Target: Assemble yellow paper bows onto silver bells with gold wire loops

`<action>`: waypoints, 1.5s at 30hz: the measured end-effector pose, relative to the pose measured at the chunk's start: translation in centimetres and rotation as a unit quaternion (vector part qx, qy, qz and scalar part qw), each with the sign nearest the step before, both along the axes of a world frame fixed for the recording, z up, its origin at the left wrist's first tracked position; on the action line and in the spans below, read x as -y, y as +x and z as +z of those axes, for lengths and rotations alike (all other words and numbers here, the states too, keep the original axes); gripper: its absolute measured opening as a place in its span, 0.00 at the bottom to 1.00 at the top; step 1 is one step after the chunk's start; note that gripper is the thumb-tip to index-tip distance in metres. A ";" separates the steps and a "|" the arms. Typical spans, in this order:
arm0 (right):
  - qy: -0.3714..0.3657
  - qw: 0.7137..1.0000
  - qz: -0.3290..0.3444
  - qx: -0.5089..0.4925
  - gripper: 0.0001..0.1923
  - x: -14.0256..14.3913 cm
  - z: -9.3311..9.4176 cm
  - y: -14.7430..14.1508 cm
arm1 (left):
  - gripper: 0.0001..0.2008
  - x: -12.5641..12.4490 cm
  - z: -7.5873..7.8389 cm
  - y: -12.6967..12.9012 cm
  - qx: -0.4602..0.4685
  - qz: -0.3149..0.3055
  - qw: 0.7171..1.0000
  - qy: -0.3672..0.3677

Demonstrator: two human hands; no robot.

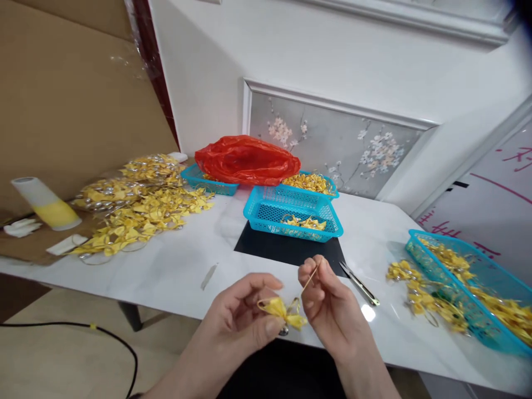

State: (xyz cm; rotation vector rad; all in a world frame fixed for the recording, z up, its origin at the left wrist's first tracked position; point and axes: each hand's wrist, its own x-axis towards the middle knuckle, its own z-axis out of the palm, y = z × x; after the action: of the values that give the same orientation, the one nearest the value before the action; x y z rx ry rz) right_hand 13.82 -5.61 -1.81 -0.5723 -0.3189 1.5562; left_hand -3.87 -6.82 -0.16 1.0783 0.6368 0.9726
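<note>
Between the thumb and fingers of my left hand is a yellow ribbon bow, with a small silver bell showing just below it. My right hand, close beside it, pinches a thin gold cord between thumb and forefinger; the cord slants down toward the bow. Whether the cord joins the bow is hard to make out. To the right of my right hand lies a pair of thread snips. Beyond both hands, a blue basket holds a few yellow bows and rests on a black mat.
A large heap of yellow bows with bells covers the table's left side, near a yellow-and-white cone. Farther back, a red plastic bag lies over blue baskets. Another blue basket of bows stands right, with loose bows beside it.
</note>
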 end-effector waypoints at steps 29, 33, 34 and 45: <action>0.083 0.948 -0.273 0.138 0.14 -0.5 -0.9 5.4 | 0.08 1.5 1.8 0.4 -0.020 0.049 0.999 0.009; 0.091 0.936 -0.301 0.160 0.15 -0.6 -0.9 6.5 | 0.07 1.6 1.7 0.4 -0.015 0.054 0.998 0.008; 0.093 0.932 -0.308 0.164 0.15 -0.6 -1.0 6.7 | 0.07 1.6 1.8 0.4 -0.018 0.057 0.998 0.008; 0.090 0.927 -0.306 0.199 0.14 -0.2 -1.8 7.8 | 0.07 1.5 1.7 0.5 -0.018 0.073 0.997 0.008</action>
State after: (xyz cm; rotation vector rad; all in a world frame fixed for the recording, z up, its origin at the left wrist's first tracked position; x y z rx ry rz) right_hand 21.59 -5.39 -3.62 -0.7555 -0.5260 0.7918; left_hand -3.36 -8.30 1.59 1.0767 0.7473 1.0864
